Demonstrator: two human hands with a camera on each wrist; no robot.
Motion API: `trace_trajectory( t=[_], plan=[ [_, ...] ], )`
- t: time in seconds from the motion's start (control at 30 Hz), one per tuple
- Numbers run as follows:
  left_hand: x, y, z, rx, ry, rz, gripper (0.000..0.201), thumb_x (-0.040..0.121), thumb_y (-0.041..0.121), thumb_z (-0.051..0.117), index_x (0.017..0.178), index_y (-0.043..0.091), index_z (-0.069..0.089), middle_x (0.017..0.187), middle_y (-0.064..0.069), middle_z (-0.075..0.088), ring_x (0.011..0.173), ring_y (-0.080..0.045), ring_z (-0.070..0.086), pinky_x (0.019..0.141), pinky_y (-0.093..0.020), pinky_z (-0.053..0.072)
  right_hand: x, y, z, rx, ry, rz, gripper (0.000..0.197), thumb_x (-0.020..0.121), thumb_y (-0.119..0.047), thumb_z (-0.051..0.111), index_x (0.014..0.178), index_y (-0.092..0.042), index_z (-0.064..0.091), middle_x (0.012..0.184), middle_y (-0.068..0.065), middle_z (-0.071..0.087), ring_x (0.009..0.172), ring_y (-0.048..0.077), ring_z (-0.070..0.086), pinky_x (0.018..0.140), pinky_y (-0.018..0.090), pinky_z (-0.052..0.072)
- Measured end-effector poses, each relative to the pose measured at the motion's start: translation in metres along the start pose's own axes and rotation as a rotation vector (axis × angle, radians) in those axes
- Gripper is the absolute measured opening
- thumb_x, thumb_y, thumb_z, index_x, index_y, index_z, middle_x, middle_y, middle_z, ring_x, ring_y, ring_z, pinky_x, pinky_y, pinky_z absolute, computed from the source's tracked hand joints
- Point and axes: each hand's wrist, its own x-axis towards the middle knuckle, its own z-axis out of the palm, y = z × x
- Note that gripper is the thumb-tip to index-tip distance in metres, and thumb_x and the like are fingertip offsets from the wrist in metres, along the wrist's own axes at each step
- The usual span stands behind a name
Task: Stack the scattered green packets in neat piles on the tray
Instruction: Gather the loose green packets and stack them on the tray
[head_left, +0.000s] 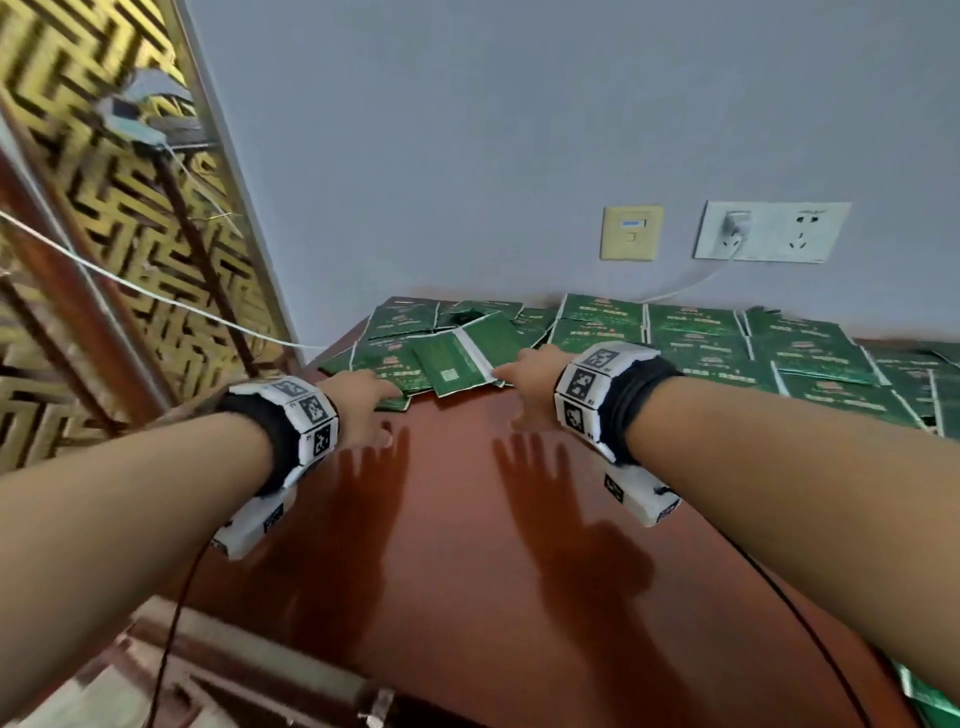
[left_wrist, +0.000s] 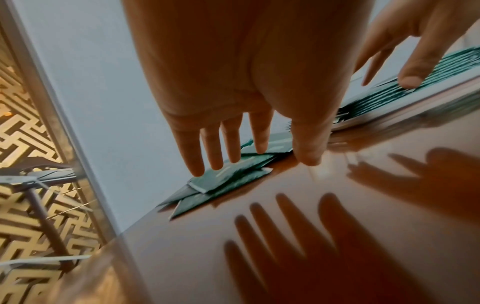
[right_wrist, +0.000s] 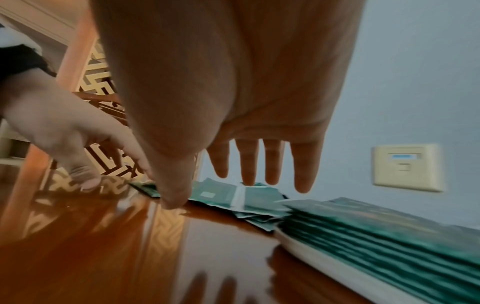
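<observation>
Green packets (head_left: 447, 358) scattered mid-frame on wooden table (head_left: 467, 519); left hand (head_left: 358, 405), right hand (head_left: 530, 379) above, fingers spread, gripping nothing; tray (right_wrist: 324, 265) stacked at right.

Found no readable words or numbers. Gold print on the green packets (head_left: 696, 332) along the table's (head_left: 467, 519) far edge blurred beyond reading. One loose packet (head_left: 449, 364) near the far left corner bore a small pale square code, unreadable. Black-and-white square marker patterns on both wrist bands (head_left: 311, 410), without letters.
</observation>
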Motion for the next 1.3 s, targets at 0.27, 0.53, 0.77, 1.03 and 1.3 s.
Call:
trace_trajectory(
  t=[0.27,0.53,0.77,1.03,1.3],
  plan=[
    [0.022,-0.037,0.011,-0.049,0.028,0.013,0.081,0.086,0.037,0.065,0.152,0.022,0.020,0.160,-0.006,0.009,0.144,-0.024,0.025,0.116,-0.033,0.026,0.070,-0.059,0.011,0.082,-0.022,0.022,0.077,0.081,-0.047,0.065,0.140,-0.010,0.032,0.135,0.012,0.044,0.120,0.033,0.049,0.098,0.043,0.045],
    [0.042,-0.026,0.016,0.094,-0.145,0.013,0.067,0.099,0.041,0.037,0.154,0.016,0.007,0.161,-0.004,0.003,0.146,-0.023,0.018,0.118,-0.036,0.021,0.093,-0.073,0.022,0.029,-0.087,0.036,0.067,0.098,-0.050,0.031,0.151,-0.012,0.017,0.156,0.009,0.020,0.138,0.035,0.029,0.109,0.049,0.032],
    [0.024,0.002,0.001,0.332,-0.287,-0.061,0.063,0.101,0.023,0.034,0.154,0.010,0.002,0.161,-0.009,-0.003,0.142,-0.029,0.027,0.112,-0.041,0.032,0.062,-0.069,0.012,-0.051,-0.136,-0.047,0.060,0.100,-0.045,0.032,0.151,-0.015,0.020,0.155,0.006,0.026,0.132,0.032,0.040,0.104,0.044,0.038],
    [-0.021,0.030,0.000,0.439,-0.383,-0.098,0.076,0.092,0.010,0.046,0.153,0.006,0.001,0.161,-0.010,0.002,0.141,-0.029,0.031,0.106,-0.042,0.040,0.011,-0.060,0.017,-0.009,-0.152,-0.180,0.060,0.102,-0.037,0.034,0.154,-0.020,0.009,0.160,0.000,0.004,0.140,0.028,0.028,0.109,0.040,0.033],
    [-0.061,0.028,0.010,0.329,-0.319,-0.051,0.071,0.093,0.015,0.042,0.154,0.012,0.005,0.161,-0.005,0.010,0.138,-0.028,0.034,0.106,-0.039,0.041,-0.032,-0.052,0.022,0.056,-0.152,-0.243,0.054,0.102,-0.034,0.035,0.152,-0.029,0.017,0.159,-0.009,0.008,0.141,0.021,0.027,0.112,0.037,0.031]
  ],
)
